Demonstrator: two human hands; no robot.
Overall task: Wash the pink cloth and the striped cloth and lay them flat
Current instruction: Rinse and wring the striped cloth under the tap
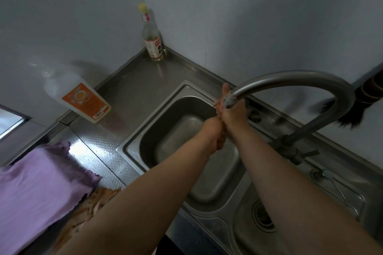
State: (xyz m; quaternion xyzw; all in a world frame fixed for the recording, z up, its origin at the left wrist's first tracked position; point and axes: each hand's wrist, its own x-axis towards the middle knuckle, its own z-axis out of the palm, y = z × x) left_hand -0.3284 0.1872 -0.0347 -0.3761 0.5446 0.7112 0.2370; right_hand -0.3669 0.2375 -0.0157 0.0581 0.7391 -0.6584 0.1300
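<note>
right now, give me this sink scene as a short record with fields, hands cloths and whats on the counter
left hand: over the sink basin, pressed against the right hand
right hand: under the faucet spout
held item: something orange-toned shows between the hands; too hidden to identify
pink cloth: flat on the counter, left of the basin
striped cloth: beside the pink cloth, partly under the left forearm
counter: detergent bottle, glass bottle in the corner

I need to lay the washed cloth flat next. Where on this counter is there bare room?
Bare steel lies between the orange-label bottle, the corner glass bottle and the sink rim. A narrower strip runs between the purple-pink cloth and the sink. The near left is crowded: that cloth overlaps the striped cloth. Both hands, left hand and right hand, work under the faucet.
</note>
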